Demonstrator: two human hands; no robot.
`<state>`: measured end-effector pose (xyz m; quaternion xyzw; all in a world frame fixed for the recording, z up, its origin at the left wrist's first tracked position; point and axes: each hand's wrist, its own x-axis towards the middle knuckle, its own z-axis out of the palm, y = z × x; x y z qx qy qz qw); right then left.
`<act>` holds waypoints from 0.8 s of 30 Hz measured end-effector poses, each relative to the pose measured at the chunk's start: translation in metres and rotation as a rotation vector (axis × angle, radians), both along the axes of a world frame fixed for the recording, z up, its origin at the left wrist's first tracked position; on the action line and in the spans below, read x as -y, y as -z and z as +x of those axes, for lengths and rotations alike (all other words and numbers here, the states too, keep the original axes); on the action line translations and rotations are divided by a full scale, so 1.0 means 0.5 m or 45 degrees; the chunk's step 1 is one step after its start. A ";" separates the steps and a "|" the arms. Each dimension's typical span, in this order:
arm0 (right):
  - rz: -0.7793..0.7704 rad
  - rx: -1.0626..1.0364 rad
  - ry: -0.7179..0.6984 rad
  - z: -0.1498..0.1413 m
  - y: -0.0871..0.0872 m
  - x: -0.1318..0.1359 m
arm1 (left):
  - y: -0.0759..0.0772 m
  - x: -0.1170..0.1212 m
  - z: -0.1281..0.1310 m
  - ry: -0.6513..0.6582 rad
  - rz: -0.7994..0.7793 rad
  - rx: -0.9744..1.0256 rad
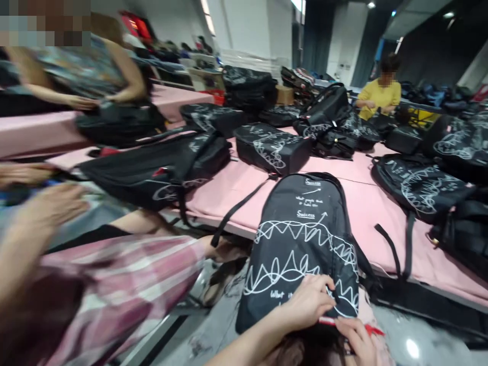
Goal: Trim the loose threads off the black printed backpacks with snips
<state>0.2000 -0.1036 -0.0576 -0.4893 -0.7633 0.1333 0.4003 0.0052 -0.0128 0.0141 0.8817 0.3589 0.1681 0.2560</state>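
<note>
A black backpack (pixel 301 239) with white scribble print lies with its top on the pink table (pixel 358 203) and its bottom end toward me. My left hand (pixel 308 301) rests on the backpack's lower end, fingers pinched on a small dark part of it that I cannot name. My right hand (pixel 356 339) is just below, fingers curled round a thin red thing (pixel 371 330) that sticks out to the right; what it is stays unclear. Dark hair (pixel 308 351) hangs between my arms.
Many more black backpacks (pixel 272 147) cover the pink table. A plaid-sleeved arm (pixel 125 284) of a person crosses the left side, with a blurred hand (pixel 49 206) above it. Another person (pixel 91 76) handles a bag at the far left; one in yellow (pixel 381 94) works at the back right.
</note>
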 end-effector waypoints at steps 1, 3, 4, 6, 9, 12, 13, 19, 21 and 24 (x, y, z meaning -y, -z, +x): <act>0.008 -0.021 -0.039 -0.001 0.002 -0.003 | -0.001 -0.001 0.001 -0.004 -0.017 0.005; -0.018 -0.084 -0.058 -0.005 -0.003 -0.005 | -0.003 -0.002 0.003 0.005 -0.025 0.017; -0.044 -0.117 -0.029 -0.008 -0.008 -0.005 | -0.003 -0.002 0.004 0.003 -0.019 0.028; -0.053 -0.170 0.006 -0.012 -0.021 -0.004 | 0.000 -0.003 0.006 -0.027 0.012 0.054; 0.011 -0.172 0.005 -0.010 -0.033 -0.008 | 0.012 -0.008 0.008 -0.031 0.052 0.080; 0.053 -0.148 0.016 -0.003 -0.036 -0.013 | 0.019 -0.015 0.006 0.001 -0.012 0.174; 0.046 -0.138 0.017 -0.001 -0.036 -0.013 | 0.019 -0.016 0.004 -0.013 -0.039 0.210; 0.042 -0.091 0.008 0.003 -0.044 -0.012 | 0.011 -0.014 0.010 0.055 0.090 0.043; 0.043 -0.082 0.015 0.005 -0.042 -0.012 | 0.010 -0.012 0.013 0.077 0.107 -0.016; 0.027 -0.056 0.026 0.006 -0.036 -0.011 | 0.010 -0.011 0.016 0.086 0.086 -0.012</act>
